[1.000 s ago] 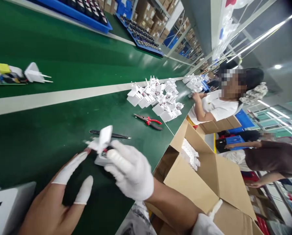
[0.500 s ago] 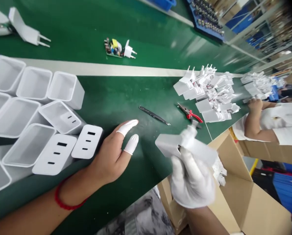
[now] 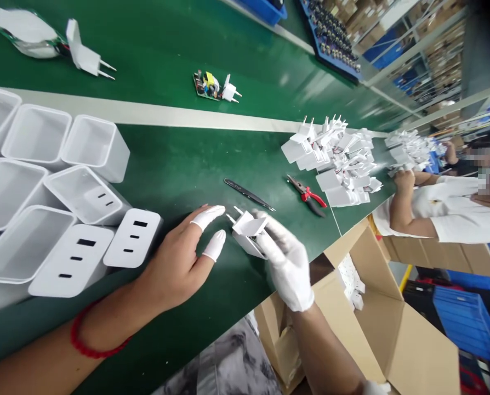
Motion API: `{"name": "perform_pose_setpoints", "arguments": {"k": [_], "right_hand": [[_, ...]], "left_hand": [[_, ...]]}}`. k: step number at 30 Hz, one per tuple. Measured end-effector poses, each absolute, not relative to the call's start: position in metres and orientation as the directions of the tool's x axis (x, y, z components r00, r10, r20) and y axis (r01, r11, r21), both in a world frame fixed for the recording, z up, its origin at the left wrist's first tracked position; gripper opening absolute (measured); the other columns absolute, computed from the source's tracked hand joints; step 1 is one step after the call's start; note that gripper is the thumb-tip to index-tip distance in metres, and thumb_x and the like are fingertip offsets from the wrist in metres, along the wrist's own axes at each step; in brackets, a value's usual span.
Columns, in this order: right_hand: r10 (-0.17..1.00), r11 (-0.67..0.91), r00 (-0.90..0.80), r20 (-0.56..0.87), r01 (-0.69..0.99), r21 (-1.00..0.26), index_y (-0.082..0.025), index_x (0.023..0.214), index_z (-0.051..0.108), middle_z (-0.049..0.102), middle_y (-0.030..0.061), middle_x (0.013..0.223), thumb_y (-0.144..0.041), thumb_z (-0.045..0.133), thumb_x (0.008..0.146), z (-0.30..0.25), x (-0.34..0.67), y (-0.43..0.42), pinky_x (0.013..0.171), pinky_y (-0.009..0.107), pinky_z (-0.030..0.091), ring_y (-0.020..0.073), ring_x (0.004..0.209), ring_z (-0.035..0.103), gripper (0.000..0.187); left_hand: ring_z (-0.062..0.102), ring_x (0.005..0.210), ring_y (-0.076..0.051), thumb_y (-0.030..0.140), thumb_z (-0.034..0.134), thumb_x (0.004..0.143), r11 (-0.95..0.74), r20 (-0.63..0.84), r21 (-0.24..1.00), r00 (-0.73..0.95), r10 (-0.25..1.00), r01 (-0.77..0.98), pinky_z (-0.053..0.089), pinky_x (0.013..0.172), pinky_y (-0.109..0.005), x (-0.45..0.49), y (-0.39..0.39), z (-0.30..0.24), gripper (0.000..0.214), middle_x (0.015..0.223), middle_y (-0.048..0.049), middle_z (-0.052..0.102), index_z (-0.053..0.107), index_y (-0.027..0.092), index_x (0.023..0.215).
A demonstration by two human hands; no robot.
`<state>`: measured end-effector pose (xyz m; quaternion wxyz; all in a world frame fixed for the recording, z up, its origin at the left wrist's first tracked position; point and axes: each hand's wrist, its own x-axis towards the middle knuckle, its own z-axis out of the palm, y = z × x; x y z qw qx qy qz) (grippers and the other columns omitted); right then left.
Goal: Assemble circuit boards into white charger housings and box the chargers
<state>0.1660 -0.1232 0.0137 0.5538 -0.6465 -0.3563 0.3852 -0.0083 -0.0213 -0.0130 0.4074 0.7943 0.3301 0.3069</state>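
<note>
My right hand (image 3: 285, 258), in a white glove, grips a white charger plug part (image 3: 248, 231) just above the green belt (image 3: 179, 164). My left hand (image 3: 178, 263) is bare apart from white finger cots on two fingertips; it rests on the belt with fingers spread, a short way left of the plug part. A red band circles that wrist. White charger housings (image 3: 56, 203) stand and lie in rows to the left of my left hand.
Black tweezers (image 3: 248, 193) and red-handled cutters (image 3: 308, 195) lie beyond my hands. A heap of white plug parts (image 3: 331, 159) sits further right, with another person's arm (image 3: 401, 203) beside it. An open cardboard box (image 3: 376, 323) stands below the belt edge. A circuit board with plug (image 3: 214, 88) lies farther back.
My right hand has brought the white part down and left, from over the box edge to the belt near my left fingertips. The view has shifted slightly; my left hand stays put.
</note>
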Motion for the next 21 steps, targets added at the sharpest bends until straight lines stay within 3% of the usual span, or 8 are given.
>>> {"name": "perform_pose_setpoints", "arguments": {"k": [2, 5, 9, 11, 14, 17, 19, 21], "right_hand": [[0.902, -0.198, 0.381, -0.200, -0.046, -0.979, -0.024, 0.120, 0.069, 0.066, 0.0054, 0.129, -0.033, 0.069, 0.087, 0.009, 0.167, -0.115, 0.112, 0.048, 0.043, 0.0281, 0.124, 0.059, 0.033], [0.863, -0.236, 0.423, -0.277, -0.146, -0.961, -0.027, 0.115, 0.072, 0.069, 0.0023, 0.124, -0.036, 0.071, 0.085, 0.004, 0.164, -0.111, 0.112, 0.047, 0.042, 0.0277, 0.120, 0.062, 0.031], [0.816, -0.218, 0.506, -0.280, -0.180, -0.959, -0.027, 0.114, 0.072, 0.070, 0.0009, 0.123, -0.036, 0.073, 0.084, 0.001, 0.158, -0.112, 0.114, 0.044, 0.040, 0.0257, 0.123, 0.060, 0.032], [0.820, -0.190, 0.493, -0.291, -0.246, -0.951, -0.028, 0.121, 0.068, 0.068, 0.0021, 0.127, -0.037, 0.072, 0.084, 0.000, 0.159, -0.112, 0.114, 0.044, 0.041, 0.0254, 0.125, 0.059, 0.039], [0.800, -0.138, 0.522, -0.295, -0.318, -0.938, -0.024, 0.129, 0.060, 0.069, 0.0082, 0.124, -0.056, 0.058, 0.089, 0.000, 0.169, -0.116, 0.111, 0.051, 0.042, 0.0274, 0.122, 0.061, 0.051], [0.765, -0.077, 0.631, -0.127, -0.107, -0.991, -0.024, 0.134, 0.055, 0.067, 0.0096, 0.127, -0.058, 0.047, 0.094, 0.002, 0.180, -0.125, 0.114, 0.054, 0.037, 0.0271, 0.125, 0.059, 0.053], [0.829, -0.075, 0.556, 0.054, 0.207, -0.975, -0.028, 0.140, 0.049, 0.058, 0.0084, 0.139, -0.047, 0.064, 0.088, 0.003, 0.180, -0.130, 0.115, 0.053, 0.036, 0.0283, 0.131, 0.053, 0.057], [0.904, -0.043, 0.388, 0.178, 0.499, -0.866, -0.031, 0.138, 0.053, 0.057, 0.0081, 0.140, -0.037, 0.077, 0.078, 0.004, 0.175, -0.129, 0.110, 0.052, 0.040, 0.0306, 0.128, 0.054, 0.065]], "left_hand": [[0.055, 0.127, -0.024, 0.031, 0.046, 0.095, -0.448, 0.207, 0.846, 0.596, 0.776, 0.290, 0.045, 0.110, -0.034, -0.009, -0.022, -0.014, 0.042, 0.130, -0.0143, 0.063, 0.058, 0.005, 0.126], [0.054, 0.129, -0.024, 0.032, 0.045, 0.095, -0.452, 0.197, 0.838, 0.603, 0.773, 0.306, 0.045, 0.111, -0.035, -0.009, -0.024, -0.015, 0.043, 0.132, -0.0134, 0.062, 0.057, 0.006, 0.127], [0.053, 0.130, -0.024, 0.033, 0.045, 0.095, -0.457, 0.197, 0.832, 0.604, 0.772, 0.313, 0.044, 0.112, -0.036, -0.010, -0.026, -0.017, 0.044, 0.132, -0.0131, 0.062, 0.057, 0.006, 0.127], [0.054, 0.129, -0.024, 0.034, 0.045, 0.095, -0.457, 0.196, 0.831, 0.604, 0.773, 0.316, 0.044, 0.112, -0.036, -0.010, -0.026, -0.016, 0.044, 0.132, -0.0126, 0.062, 0.057, 0.007, 0.128], [0.054, 0.129, -0.022, 0.034, 0.044, 0.096, -0.451, 0.192, 0.831, 0.592, 0.783, 0.327, 0.045, 0.111, -0.035, -0.010, -0.025, -0.015, 0.044, 0.132, -0.0116, 0.062, 0.055, 0.008, 0.129], [0.054, 0.129, -0.021, 0.034, 0.043, 0.096, -0.452, 0.188, 0.829, 0.598, 0.779, 0.329, 0.046, 0.110, -0.034, -0.010, -0.024, -0.013, 0.043, 0.132, -0.0108, 0.063, 0.055, 0.008, 0.129], [0.054, 0.129, -0.021, 0.036, 0.043, 0.096, -0.452, 0.178, 0.829, 0.611, 0.772, 0.330, 0.045, 0.111, -0.035, -0.010, -0.023, -0.014, 0.044, 0.133, -0.0102, 0.062, 0.055, 0.010, 0.129], [0.053, 0.130, -0.022, 0.038, 0.043, 0.095, -0.439, 0.158, 0.830, 0.610, 0.777, 0.344, 0.046, 0.110, -0.037, -0.010, -0.023, -0.016, 0.045, 0.134, -0.0100, 0.061, 0.054, 0.011, 0.130]]}}
